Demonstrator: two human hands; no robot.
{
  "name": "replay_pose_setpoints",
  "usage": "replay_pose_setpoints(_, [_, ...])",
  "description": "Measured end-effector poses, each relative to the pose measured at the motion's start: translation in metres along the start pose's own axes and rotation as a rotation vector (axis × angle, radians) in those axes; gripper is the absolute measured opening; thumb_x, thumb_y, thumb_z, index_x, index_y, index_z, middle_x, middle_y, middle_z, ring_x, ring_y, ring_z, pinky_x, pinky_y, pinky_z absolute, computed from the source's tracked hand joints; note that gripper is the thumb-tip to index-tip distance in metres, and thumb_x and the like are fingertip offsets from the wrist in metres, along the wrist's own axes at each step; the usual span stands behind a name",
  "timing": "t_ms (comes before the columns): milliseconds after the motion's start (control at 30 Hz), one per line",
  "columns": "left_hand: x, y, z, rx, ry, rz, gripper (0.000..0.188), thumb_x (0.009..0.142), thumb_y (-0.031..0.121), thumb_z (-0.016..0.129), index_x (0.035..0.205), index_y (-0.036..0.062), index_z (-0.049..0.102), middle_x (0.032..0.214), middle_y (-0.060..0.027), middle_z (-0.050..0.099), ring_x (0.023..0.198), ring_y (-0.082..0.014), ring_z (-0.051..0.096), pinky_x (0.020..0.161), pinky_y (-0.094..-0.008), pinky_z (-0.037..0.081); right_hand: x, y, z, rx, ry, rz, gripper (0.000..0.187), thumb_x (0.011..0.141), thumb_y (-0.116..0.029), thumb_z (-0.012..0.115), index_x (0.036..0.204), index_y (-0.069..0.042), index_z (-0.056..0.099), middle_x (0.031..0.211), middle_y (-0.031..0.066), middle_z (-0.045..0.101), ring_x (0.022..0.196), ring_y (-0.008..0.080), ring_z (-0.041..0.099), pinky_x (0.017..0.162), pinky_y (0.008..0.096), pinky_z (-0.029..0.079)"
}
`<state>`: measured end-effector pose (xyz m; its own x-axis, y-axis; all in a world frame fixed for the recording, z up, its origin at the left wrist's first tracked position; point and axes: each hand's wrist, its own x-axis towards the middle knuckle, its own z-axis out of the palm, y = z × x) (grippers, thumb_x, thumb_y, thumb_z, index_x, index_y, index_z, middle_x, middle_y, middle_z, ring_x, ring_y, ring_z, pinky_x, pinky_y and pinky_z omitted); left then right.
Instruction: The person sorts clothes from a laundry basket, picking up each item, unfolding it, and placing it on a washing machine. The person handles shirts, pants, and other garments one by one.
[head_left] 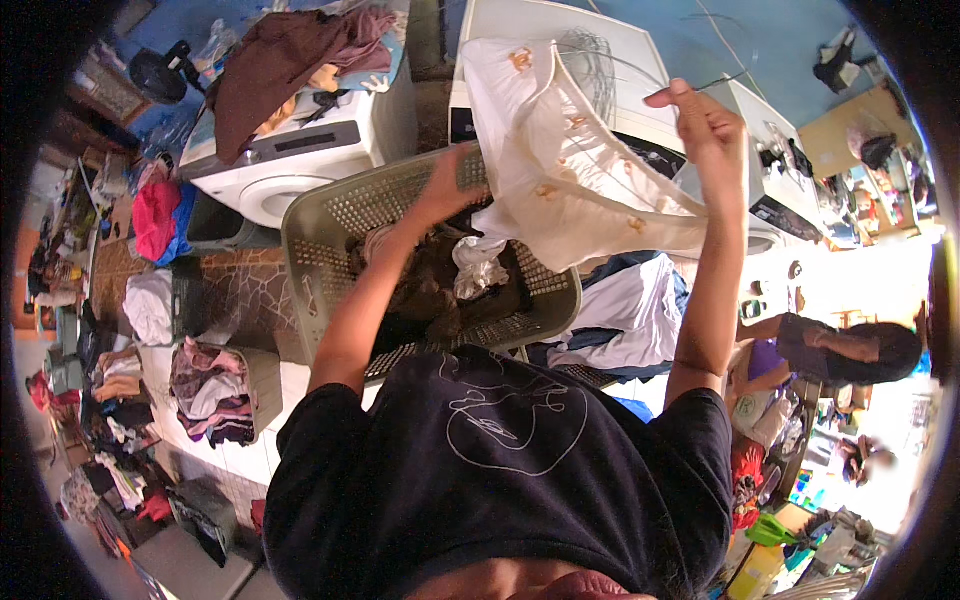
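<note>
My right hand (708, 130) is raised on the right, its thumb and finger pinched on a thin wire hanger (735, 78). From the hanger spreads a white garment (570, 215) with small brown-orange motifs and a wide gathered opening. My left hand (450, 188), blurred by motion, is over the far side of an olive-green perforated laundry basket (310, 250), close to the garment's left edge. Whether its fingers touch the cloth cannot be made out. Inside the basket lie dark brown clothes (430, 290) and a shiny pale bundle (480, 268).
White washing machines (290, 180) stand ahead, one with a brown cloth (275, 75) on top. Wire hangers (590, 75) are stacked on another machine. White and navy laundry (630, 310) lies right of the basket, a filled laundry bin (215, 385) at left. Another person (850, 350) is at right.
</note>
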<state>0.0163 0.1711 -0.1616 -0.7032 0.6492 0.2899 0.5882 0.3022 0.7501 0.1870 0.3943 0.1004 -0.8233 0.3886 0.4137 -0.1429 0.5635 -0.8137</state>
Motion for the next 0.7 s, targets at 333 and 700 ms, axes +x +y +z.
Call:
replay_pose_setpoints(333, [-0.042,-0.001,0.176,-0.117,-0.695,0.109,0.094,0.059,0.045,0.074,0.130,0.0047,0.028,0.119,-0.0178,0.047,0.109,-0.0310,0.046,0.092,-0.0401,0.037,-0.014,-0.051,-0.152,-0.089,0.558,0.038,0.030,0.087,-0.026,0.050,0.085,0.000,0.065,0.049,-0.0081,0.024,0.042,0.0024,0.016,0.041,0.0230,0.009])
replay_pose_setpoints(700, [0.039,0.223,0.122,-0.726,-0.517,-0.188,0.078,0.065,0.040,0.070,0.119,-0.0041,0.036,0.085,-0.0162,0.058,0.064,-0.0168,0.061,0.045,-0.0273,0.046,-0.084,-0.037,-0.303,-0.194,0.830,-0.199,0.024,0.085,-0.017,0.053,0.089,0.004,0.063,0.050,-0.0071,0.029,0.042,0.0021,0.019,0.041,0.0191,0.013])
